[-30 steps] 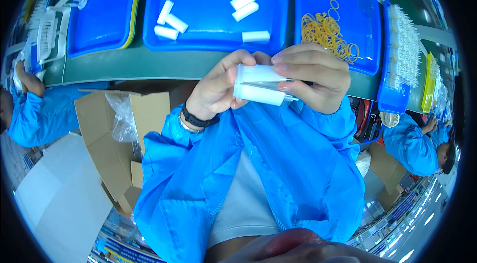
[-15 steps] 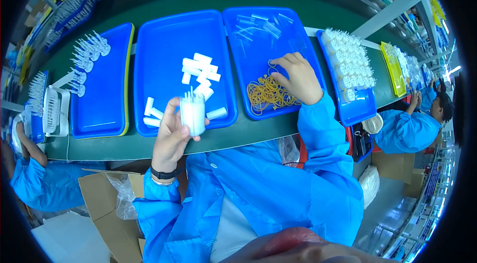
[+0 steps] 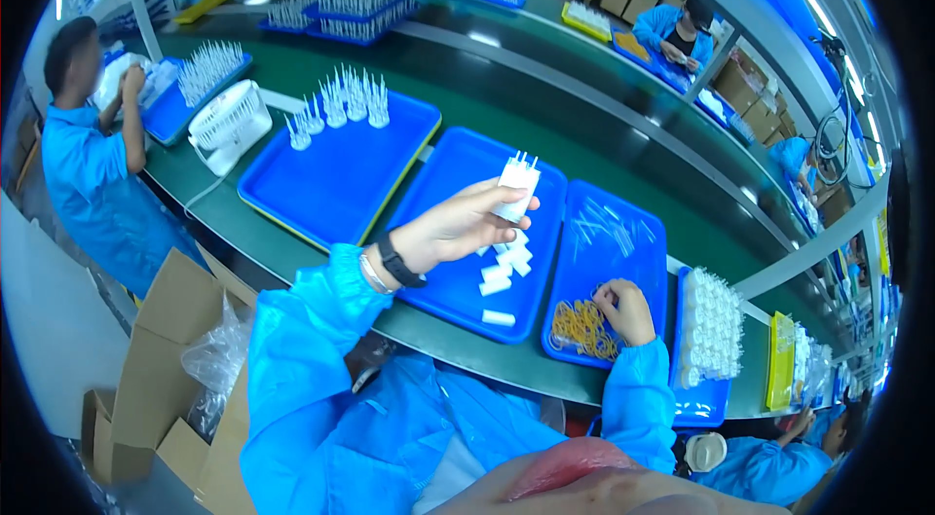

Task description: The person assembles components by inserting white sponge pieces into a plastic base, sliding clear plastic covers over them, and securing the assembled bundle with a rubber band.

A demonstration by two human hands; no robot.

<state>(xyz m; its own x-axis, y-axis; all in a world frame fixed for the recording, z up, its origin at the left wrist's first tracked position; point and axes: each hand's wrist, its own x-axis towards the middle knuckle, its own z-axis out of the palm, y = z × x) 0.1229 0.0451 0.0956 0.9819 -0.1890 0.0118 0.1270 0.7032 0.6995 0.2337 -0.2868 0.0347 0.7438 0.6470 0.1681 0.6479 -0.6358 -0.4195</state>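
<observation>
My left hand (image 3: pixel 453 228) is raised over the middle blue tray (image 3: pixel 443 186), its fingers wrapped round a white cylindrical piece (image 3: pixel 516 186) with thin prongs sticking up from its top. Below it in that tray lie several loose white cylinders (image 3: pixel 498 276). My right hand (image 3: pixel 629 311) is low in the blue tray (image 3: pixel 638 267) to the right, beside a heap of yellow-brown rubber bands (image 3: pixel 579 330). Its thumb and fingertips are pinched together; whatever is between them is too small to make out. Clear thin tubes (image 3: pixel 612 231) lie at the far end of that same tray.
A left blue tray (image 3: pixel 336 169) carries a row of white pronged pieces (image 3: pixel 355 98). Densely packed white pieces (image 3: pixel 709 325) fill a tray at right. A white basket-like object (image 3: pixel 231 126) stands farther left. Open cardboard boxes (image 3: pixel 161 349) are at lower left. Co-workers sit around the green bench.
The view has swung left and up, so more of the far bench shows. My left hand has moved forward with the white piece. My right fingers have closed into a pinch beside the bands.
</observation>
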